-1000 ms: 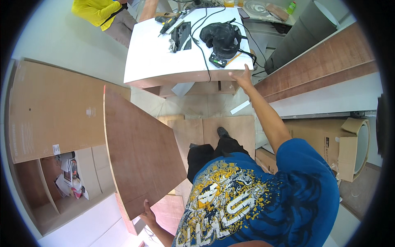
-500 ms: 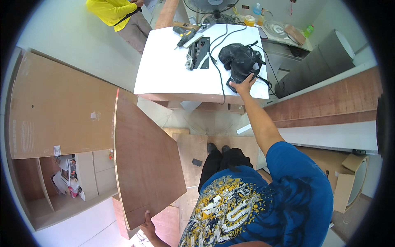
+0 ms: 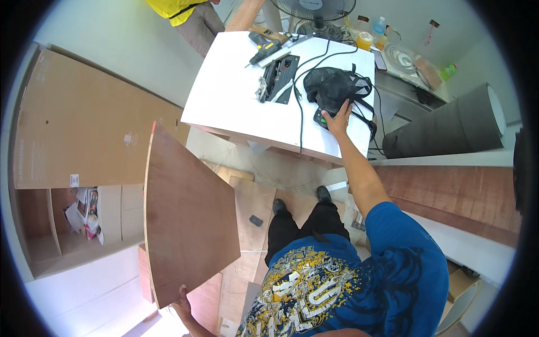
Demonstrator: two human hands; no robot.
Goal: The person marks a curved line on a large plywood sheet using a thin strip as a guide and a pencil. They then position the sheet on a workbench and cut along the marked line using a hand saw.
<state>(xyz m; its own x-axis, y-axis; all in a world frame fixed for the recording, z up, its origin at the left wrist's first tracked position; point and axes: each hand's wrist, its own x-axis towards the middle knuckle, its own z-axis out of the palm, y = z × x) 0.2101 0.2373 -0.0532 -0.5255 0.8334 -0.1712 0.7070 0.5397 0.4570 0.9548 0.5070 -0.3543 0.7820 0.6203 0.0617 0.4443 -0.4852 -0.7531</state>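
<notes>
My left hand (image 3: 182, 297) grips the bottom edge of a tall plywood panel (image 3: 188, 224) that stands tilted at my left. My right hand (image 3: 338, 118) reaches onto the white-topped workbench (image 3: 219, 90), its fingers around a small black device (image 3: 320, 117) with a green patch, against a crumpled black bag (image 3: 328, 87). To the left of the bag are a cordless drill (image 3: 264, 48), a dark plate-shaped tool (image 3: 281, 78), pale strips and loose cables. My palm hides part of the device.
A person in yellow (image 3: 196, 17) stands at back left. A fan (image 3: 311, 11) and cluttered counter (image 3: 415, 73) are behind the bench. A grey cylinder (image 3: 438, 137) and plank (image 3: 449, 191) are at right; cardboard (image 3: 95, 123) and open cubbies (image 3: 39, 219) at left; boards lie underfoot.
My right hand has moved from the bench's front corner onto the device beside the bag. The panel stays in my left hand. My view has shifted, and my feet stand differently.
</notes>
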